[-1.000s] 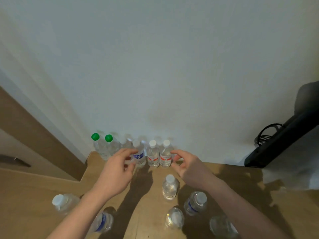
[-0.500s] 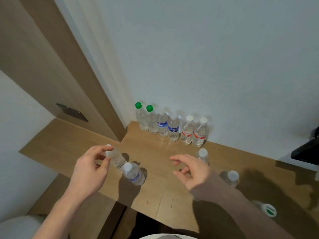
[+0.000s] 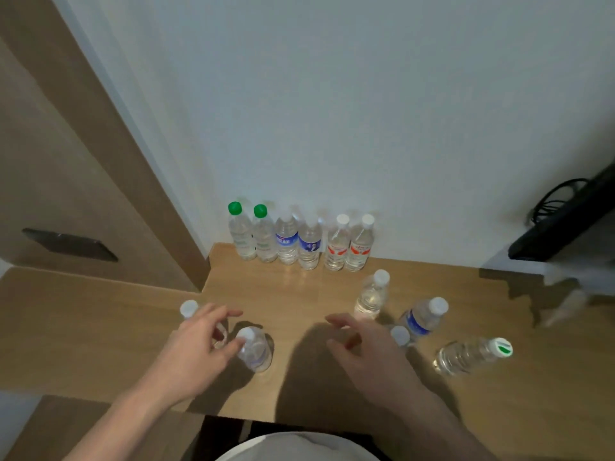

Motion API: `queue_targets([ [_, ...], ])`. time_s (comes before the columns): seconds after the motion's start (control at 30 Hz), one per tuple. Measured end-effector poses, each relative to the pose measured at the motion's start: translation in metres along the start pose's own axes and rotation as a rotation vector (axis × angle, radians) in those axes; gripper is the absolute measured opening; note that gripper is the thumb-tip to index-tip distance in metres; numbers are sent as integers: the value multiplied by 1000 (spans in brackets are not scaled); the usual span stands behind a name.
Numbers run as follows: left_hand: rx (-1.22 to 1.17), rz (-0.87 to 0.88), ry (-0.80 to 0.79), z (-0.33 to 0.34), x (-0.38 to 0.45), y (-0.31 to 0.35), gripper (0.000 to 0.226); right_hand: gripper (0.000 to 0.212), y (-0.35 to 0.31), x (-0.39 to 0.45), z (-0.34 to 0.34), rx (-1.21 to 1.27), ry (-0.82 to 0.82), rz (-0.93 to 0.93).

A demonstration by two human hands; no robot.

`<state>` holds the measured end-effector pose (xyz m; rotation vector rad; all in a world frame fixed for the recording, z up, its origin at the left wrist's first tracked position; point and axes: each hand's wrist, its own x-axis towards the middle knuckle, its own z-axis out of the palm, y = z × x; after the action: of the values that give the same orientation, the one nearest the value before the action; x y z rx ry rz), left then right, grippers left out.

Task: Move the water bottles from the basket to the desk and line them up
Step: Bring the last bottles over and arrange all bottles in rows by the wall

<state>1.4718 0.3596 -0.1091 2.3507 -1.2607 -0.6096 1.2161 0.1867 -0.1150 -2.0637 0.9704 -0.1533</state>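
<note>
Six water bottles stand in a row against the wall: two green-capped (image 3: 240,232), two blue-labelled (image 3: 287,241), two red-labelled (image 3: 357,246). Several loose bottles stand on the wooden desk (image 3: 293,294). My left hand (image 3: 199,344) hovers with loosely spread fingers over a white-capped bottle (image 3: 189,309), its thumb by the cap of a second bottle (image 3: 254,352). My right hand (image 3: 362,347) is relaxed and holds nothing. Beside it are an upright bottle (image 3: 371,296), a blue-labelled bottle (image 3: 424,316), a partly hidden cap (image 3: 399,336) and a bottle with a green-marked cap (image 3: 472,354).
A brown door or cabinet panel with a dark handle (image 3: 70,244) is on the left. A black device with cables (image 3: 562,224) sits at the right on a white ledge. A white rounded rim (image 3: 293,444) shows at the bottom edge below the desk's front edge.
Both hands have pulled back from the row at the wall to the desk's front. My left hand has come down over the two loose bottles on the left.
</note>
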Motion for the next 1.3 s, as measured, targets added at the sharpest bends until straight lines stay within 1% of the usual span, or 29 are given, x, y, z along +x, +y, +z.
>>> queue_targets([
  [0.1, 78, 90, -103, 21, 20, -5, 43, 31, 1, -12, -21, 78, 246, 89],
  [0.17, 134, 117, -130, 32, 32, -9, 37, 28, 9, -18, -41, 106, 377, 161],
  [0.23, 184, 119, -132, 39, 41, -10, 26, 31, 27, -20, -64, -3, 470, 224],
  [0.27, 189, 115, -126, 40, 45, -9, 23, 35, 38, -18, -74, -90, 489, 262],
  [0.3, 189, 107, -120, 41, 47, -8, 23, 41, 49, -15, -82, -178, 481, 315],
  [0.37, 189, 101, -100, 43, 49, -2, 27, 58, 72, -6, -94, -299, 398, 436],
  [0.43, 198, 99, -88, 46, 49, 4, 30, 72, 87, 7, -99, -291, 295, 496],
  [0.47, 196, 95, -85, 49, 48, 6, 30, 75, 93, 14, -100, -275, 260, 504],
  [0.57, 190, 65, -59, 55, 48, 8, 27, 72, 109, 35, -94, -237, 196, 533],
  [0.63, 180, 36, -37, 56, 51, 8, 23, 57, 116, 45, -87, -233, 226, 551],
  [0.7, 161, 15, -10, 53, 53, 8, 22, 37, 120, 52, -84, -236, 302, 529],
  [0.77, 130, -1, 24, 44, 56, 8, 21, 29, 120, 56, -85, -240, 351, 506],
  [0.87, 79, -2, 97, 25, 64, 9, 19, 30, 115, 54, -89, -228, 381, 467],
  [1.0, 49, 67, 168, -7, 73, 20, 20, 28, 83, 42, -106, -128, 505, 330],
  [1.1, 45, 141, 197, -30, 78, 29, 19, 23, 41, 30, -124, -89, 610, 232],
  [1.3, -9, 223, 249, -75, 85, 47, 17, 26, -65, 6, -151, -20, 752, 20],
])
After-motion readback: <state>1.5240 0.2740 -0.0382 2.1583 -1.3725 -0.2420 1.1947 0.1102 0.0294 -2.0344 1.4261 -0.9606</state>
